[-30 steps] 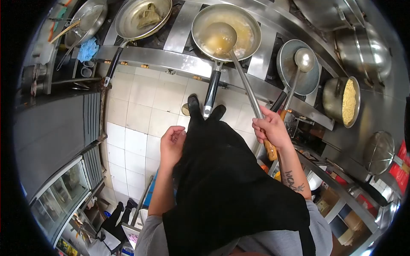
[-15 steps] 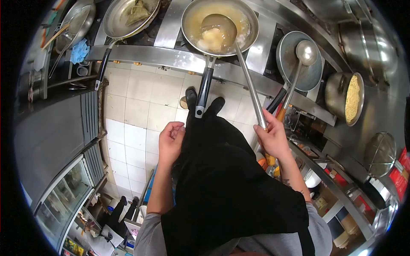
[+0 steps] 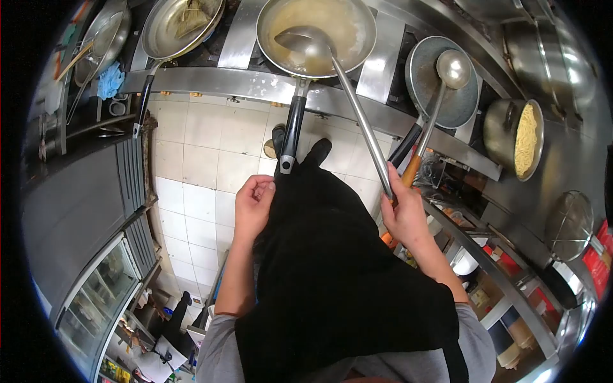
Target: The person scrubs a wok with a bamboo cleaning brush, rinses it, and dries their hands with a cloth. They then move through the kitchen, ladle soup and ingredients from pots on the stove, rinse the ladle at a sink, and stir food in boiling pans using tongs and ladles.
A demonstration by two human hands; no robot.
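My right hand (image 3: 403, 210) grips the long metal handle of a ladle (image 3: 361, 118). The ladle's bowl lies tilted in the cloudy liquid of a steel pan (image 3: 368, 38) on the stove. My left hand (image 3: 254, 201) is held near the black apron, its fingers curled and drawn together; anything between them is hidden. Between my hands and the stove, the pan's black handle (image 3: 294, 124) points toward me. Right of it, a second ladle (image 3: 453, 69) rests in a grey pan (image 3: 421, 73), its wooden grip close to my right hand.
On the left stand a pan (image 3: 156, 35) holding a wrapped item, a steel bowl (image 3: 118, 38) with utensils, and a blue cloth (image 3: 111, 81). A pot of noodles (image 3: 501, 131) and a round strainer (image 3: 569, 226) are at right. Another person (image 3: 156, 360) is at bottom left.
The ladle's bowl has tipped over in the pan, and its earlier visible contents no longer show in it. My right hand has turned on the handle. The view has shifted, moving the stove up and left.
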